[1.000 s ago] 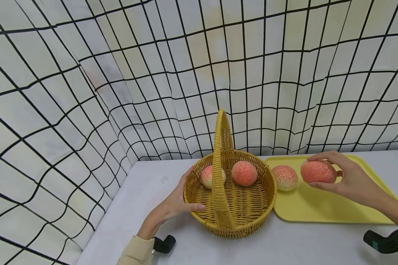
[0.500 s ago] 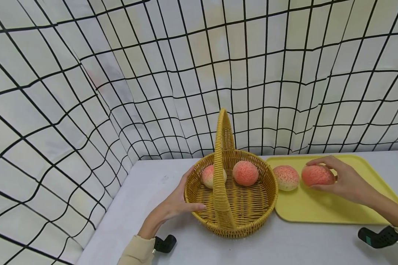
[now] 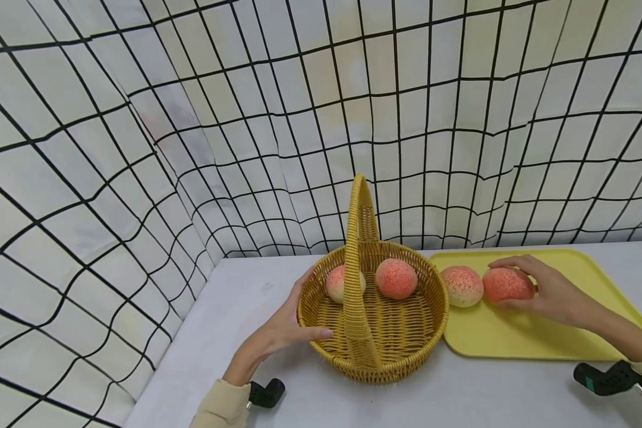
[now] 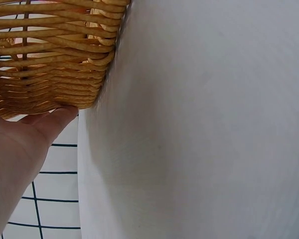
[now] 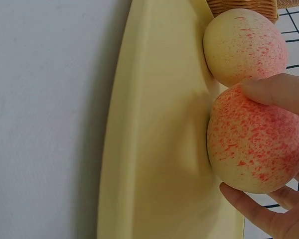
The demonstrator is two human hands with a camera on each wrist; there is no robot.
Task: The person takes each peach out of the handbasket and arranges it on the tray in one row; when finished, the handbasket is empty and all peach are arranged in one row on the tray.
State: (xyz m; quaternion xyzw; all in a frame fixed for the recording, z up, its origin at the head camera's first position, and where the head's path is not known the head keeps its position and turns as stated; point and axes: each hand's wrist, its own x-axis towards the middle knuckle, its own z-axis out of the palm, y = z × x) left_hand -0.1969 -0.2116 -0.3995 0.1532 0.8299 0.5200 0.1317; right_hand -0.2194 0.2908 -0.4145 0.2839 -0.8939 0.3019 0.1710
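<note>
A round wicker basket (image 3: 385, 370) with a tall arched handle stands on the table. My left hand (image 3: 280, 326) grips its left side, thumb over the rim and fingers outside; the left wrist view shows this hand (image 4: 20, 144) against the woven wall. Inside lie two peaches: a paler one (image 3: 336, 284) partly behind the handle and a pinker one (image 3: 396, 279). My right hand (image 3: 553, 291) holds a pink peach (image 3: 507, 283) between thumb and fingers, low over the yellow tray (image 3: 513, 339). Right beside it, at the tray's left end, sits another peach (image 3: 462, 286), pale below and speckled red.
The tray's left end lies against the basket's right side. White cloth walls with a black grid (image 3: 396, 119) rise behind and at the left of the white table (image 3: 235, 297). Black wrist devices (image 3: 266, 393) sit at both sleeves.
My right hand has lowered the pink peach and moved it slightly left, up to the peach beside it. My left hand and the basket have stayed in place.
</note>
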